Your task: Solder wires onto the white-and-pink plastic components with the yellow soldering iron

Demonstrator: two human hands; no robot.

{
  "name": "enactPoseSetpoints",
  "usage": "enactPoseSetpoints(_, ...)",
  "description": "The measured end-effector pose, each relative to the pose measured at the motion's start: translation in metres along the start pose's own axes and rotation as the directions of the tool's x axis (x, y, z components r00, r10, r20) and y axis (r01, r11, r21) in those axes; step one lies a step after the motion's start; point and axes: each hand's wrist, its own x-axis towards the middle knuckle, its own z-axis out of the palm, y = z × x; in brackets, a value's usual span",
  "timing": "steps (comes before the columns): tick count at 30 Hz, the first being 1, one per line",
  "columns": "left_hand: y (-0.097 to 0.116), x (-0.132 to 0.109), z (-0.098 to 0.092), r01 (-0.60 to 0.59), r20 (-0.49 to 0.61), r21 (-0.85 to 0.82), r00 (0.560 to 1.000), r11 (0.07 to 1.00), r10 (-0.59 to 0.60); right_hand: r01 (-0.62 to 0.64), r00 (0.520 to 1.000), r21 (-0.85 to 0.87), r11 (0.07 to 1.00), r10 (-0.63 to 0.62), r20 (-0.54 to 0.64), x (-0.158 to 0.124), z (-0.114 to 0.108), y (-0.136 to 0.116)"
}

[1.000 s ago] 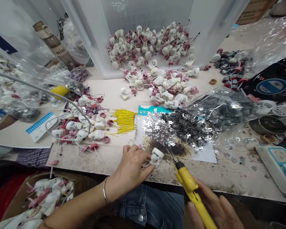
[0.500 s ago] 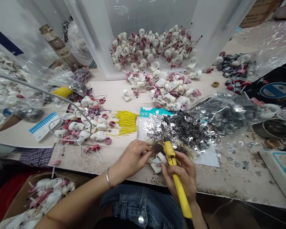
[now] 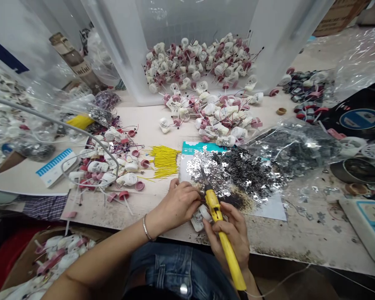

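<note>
Near edge: front lip of worktop point(image 3: 287, 243) right under both hands, denim lap point(image 3: 187, 266) just below.
Left grip: left hand point(image 3: 178, 205) pinched tight on small white part point(image 3: 198, 218), fingertips closed over its top.
Right grip: right hand point(image 3: 230, 233) wrapped shut round yellow soldering iron point(image 3: 218, 218), thumb against the white part too.
Where the part is: very front of the worktop, between the two hands, just inside the lip.
Iron tip: pointing away, over the near fringe of the silver scrap pile point(image 3: 237, 166).
Open room: bare strip of wood right of the hands along the lip, as far as the power strip point(image 3: 364, 214); narrower bare patch left of the left wrist.
In the way ahead: scrap pile on white sheet point(image 3: 270, 205), crinkled plastic bag point(image 3: 300, 143) beyond it.
Ahead left: yellow wire bundle point(image 3: 164, 160), then a loose heap of white and pink parts point(image 3: 112, 168) under a grey cable point(image 3: 81, 131).
Far back: clear bin point(image 3: 125, 62) on its side, more parts spilling onto the wood.
Below the lip, left: cardboard box point(image 3: 21, 260) of parts.
</note>
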Motion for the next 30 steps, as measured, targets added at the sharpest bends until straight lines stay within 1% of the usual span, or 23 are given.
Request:
enactPoseSetpoints(2,0.001,-0.003,-0.001,0.031,0.027,0.002,0.999,1.000,-0.031,-0.040,0.999,0.029,0.999,0.040,0.004,-0.002,-0.006,0.000)
enactPoseSetpoints(4,0.001,-0.005,-0.001,0.090,0.037,-0.009,0.995,0.996,-0.089,-0.059,0.998,0.046,0.997,0.059,-0.012,-0.006,-0.017,0.001)
enactPoseSetpoints(6,-0.001,-0.004,0.001,0.162,0.022,-0.034,0.987,0.986,-0.161,-0.023,1.000,0.025,0.999,0.023,-0.012,-0.010,-0.033,0.002)
enactPoseSetpoints(7,-0.002,-0.002,0.002,0.192,0.011,-0.042,0.981,0.981,-0.191,0.012,1.000,0.005,1.000,-0.012,0.014,-0.012,-0.042,0.002)
enactPoseSetpoints(9,-0.002,0.003,0.004,0.224,-0.015,-0.037,0.974,0.974,-0.224,0.074,0.990,-0.042,0.996,-0.068,0.119,-0.013,-0.058,0.002)
enactPoseSetpoints(11,-0.001,0.010,0.004,0.232,-0.036,0.001,0.972,0.973,-0.232,0.085,0.973,-0.059,0.995,-0.070,0.221,-0.011,-0.069,0.003)
enactPoseSetpoints(12,0.001,0.012,0.004,0.236,-0.040,0.025,0.971,0.971,-0.235,0.072,0.967,-0.048,0.996,-0.058,0.247,-0.009,-0.072,0.004)
enactPoseSetpoints(14,0.004,0.016,0.002,0.251,-0.037,0.078,0.968,0.965,-0.249,0.039,0.964,-0.018,0.999,-0.033,0.264,-0.006,-0.073,0.007)
enactPoseSetpoints(17,0.007,0.016,0.000,0.280,-0.011,0.124,0.960,0.952,-0.281,0.044,0.974,-0.016,0.999,-0.039,0.223,-0.002,-0.068,0.015)
enactPoseSetpoints(20,0.008,0.017,-0.001,0.289,-0.038,0.106,0.957,0.951,-0.287,0.081,0.983,-0.025,0.996,-0.075,0.166,0.001,-0.066,0.016)
enactPoseSetpoints(24,0.007,0.020,0.001,0.271,-0.058,0.098,0.962,0.958,-0.266,0.069,0.986,-0.021,0.997,-0.065,0.153,0.001,-0.071,0.009)
enactPoseSetpoints(26,0.008,0.023,0.002,0.278,-0.055,0.123,0.960,0.953,-0.273,0.060,0.985,-0.018,0.998,-0.056,0.166,0.000,-0.073,0.008)
enactPoseSetpoints(30,0.010,0.025,0.002,0.291,-0.053,0.133,0.957,0.947,-0.286,0.094,0.967,-0.013,0.995,-0.089,0.239,-0.001,-0.073,0.012)
